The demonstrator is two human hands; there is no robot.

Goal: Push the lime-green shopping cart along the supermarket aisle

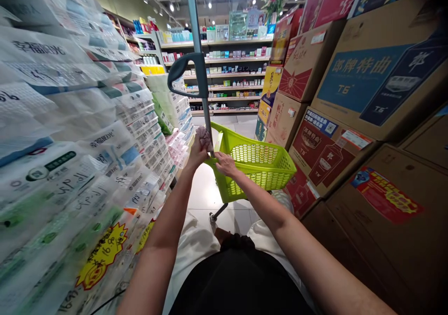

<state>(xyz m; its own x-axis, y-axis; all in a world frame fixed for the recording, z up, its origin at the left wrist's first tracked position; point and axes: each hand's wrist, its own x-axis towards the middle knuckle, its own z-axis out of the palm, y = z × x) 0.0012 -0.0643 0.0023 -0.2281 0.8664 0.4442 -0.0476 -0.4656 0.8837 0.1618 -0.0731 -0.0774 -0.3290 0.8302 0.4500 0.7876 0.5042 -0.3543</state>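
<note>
A crumpled greyish-pink cloth (204, 136) is in my left hand (198, 154), whose fingers are closed on it against the lower part of a grey metal pole (196, 30). The pole carries a dark grey loop handle (189, 77) and belongs to a shopping cart. Just right of the pole's foot, my right hand (227, 164) grips the near rim of the lime-green cart basket (259, 172); its fingertips are partly hidden. Slotted walls form the basket, which tilts toward the right. A small wheel (212, 217) shows under it, near my foot.
Stacked white tissue packs (115, 119) with yellow price signs (103, 254) rise close on my left. Cardboard boxes (364, 63) are piled close on my right. Ahead, across the tiled floor (241, 119), stand shelves of small goods (231, 70).
</note>
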